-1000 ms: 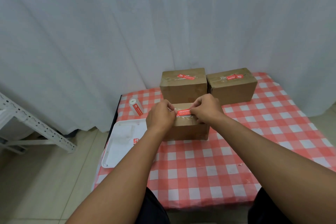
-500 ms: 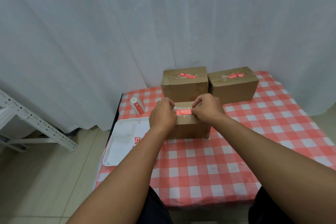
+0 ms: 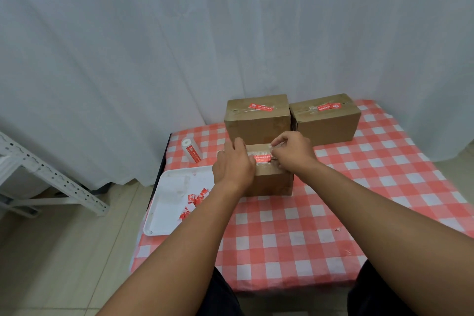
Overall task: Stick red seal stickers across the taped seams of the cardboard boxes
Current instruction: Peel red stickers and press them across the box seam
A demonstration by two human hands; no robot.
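A person works over a small brown cardboard box (image 3: 272,179) at the middle of a table covered in a red-and-white checked cloth (image 3: 295,236), smoothing a red rectangular seal sticker (image 3: 261,158) across the clear-taped seam on the box's top. The left hand (image 3: 232,165) rests on the left end of the box with fingers fairly straight and spread, steadying it; the right hand (image 3: 292,152) has its fingers curled down at the sticker's right end, apparently pressing or pinching it flat, though the exact contact is hidden by the knuckles.

Behind, two larger brown cardboard boxes stand side by side against a white curtain (image 3: 179,46): the left rear box (image 3: 256,123) and the right rear box (image 3: 325,123) each already carry a red sticker on their taped tops. So two boxes look finished and the third seems nearly sealed; no unsealed box is in view.

To the left, a white plastic tray (image 3: 169,202) holds torn red-and-white sticker scraps (image 3: 193,202), and a white roll of stickers (image 3: 191,150) lies beyond it on the cloth.
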